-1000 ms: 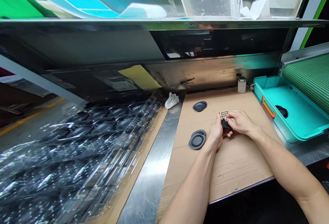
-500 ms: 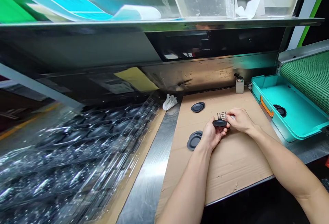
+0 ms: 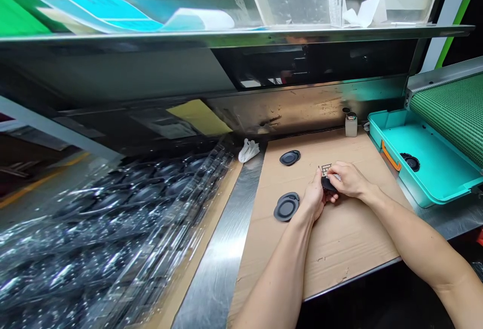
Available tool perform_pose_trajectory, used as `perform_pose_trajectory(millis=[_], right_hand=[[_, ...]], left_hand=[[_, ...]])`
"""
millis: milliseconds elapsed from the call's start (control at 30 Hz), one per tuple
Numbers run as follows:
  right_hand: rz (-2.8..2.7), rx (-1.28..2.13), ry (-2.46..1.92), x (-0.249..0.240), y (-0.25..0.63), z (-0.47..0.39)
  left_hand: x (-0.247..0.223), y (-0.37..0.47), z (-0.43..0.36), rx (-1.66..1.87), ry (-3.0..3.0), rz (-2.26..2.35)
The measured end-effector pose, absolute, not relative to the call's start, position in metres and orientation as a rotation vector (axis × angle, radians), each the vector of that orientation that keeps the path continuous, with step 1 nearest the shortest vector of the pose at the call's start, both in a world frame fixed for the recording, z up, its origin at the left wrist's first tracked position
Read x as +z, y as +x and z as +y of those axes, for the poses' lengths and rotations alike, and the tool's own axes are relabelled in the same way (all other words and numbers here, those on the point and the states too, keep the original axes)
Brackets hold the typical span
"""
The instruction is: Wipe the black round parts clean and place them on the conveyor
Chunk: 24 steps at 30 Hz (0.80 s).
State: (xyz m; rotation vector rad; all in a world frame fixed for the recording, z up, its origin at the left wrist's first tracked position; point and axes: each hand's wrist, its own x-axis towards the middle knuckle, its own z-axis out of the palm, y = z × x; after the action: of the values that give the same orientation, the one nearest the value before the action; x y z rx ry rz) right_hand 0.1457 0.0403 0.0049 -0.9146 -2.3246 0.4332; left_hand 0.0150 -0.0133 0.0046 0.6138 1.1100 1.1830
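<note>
Above the cardboard sheet [image 3: 350, 233], my left hand [image 3: 315, 194] is closed around a black round part [image 3: 327, 184], which is partly hidden by fingers. Bent over the same part, my right hand [image 3: 347, 179] has its fingers pinched together at the top of it. Something small and whitish shows at those fingertips, too small to name. Left of my hands lie dark round parts on the cardboard: one pair [image 3: 290, 157] toward the back, another pair [image 3: 287, 207] beside my left wrist.
A turquoise bin [image 3: 433, 168] holding a black ring-shaped part [image 3: 409, 162] stands at right, by a green conveyor belt [image 3: 453, 112]. A small bottle [image 3: 351, 126] and crumpled white cloth [image 3: 249, 151] sit at the back. Clear plastic trays [image 3: 113, 238] with black parts fill the left.
My left hand has turned, tilting the black part. My right hand has shifted slightly left and now overlaps it. The parts on the cardboard stay put.
</note>
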Motion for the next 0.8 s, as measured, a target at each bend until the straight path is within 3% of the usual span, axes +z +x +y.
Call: perform_pose_trajectory(millis=[800], right_hand=[[-2.481,0.352,-1.059,0.022,0.148,0.031]], left_hand=[[-0.007,0.018,-0.015,1.233,0.752,1.206]])
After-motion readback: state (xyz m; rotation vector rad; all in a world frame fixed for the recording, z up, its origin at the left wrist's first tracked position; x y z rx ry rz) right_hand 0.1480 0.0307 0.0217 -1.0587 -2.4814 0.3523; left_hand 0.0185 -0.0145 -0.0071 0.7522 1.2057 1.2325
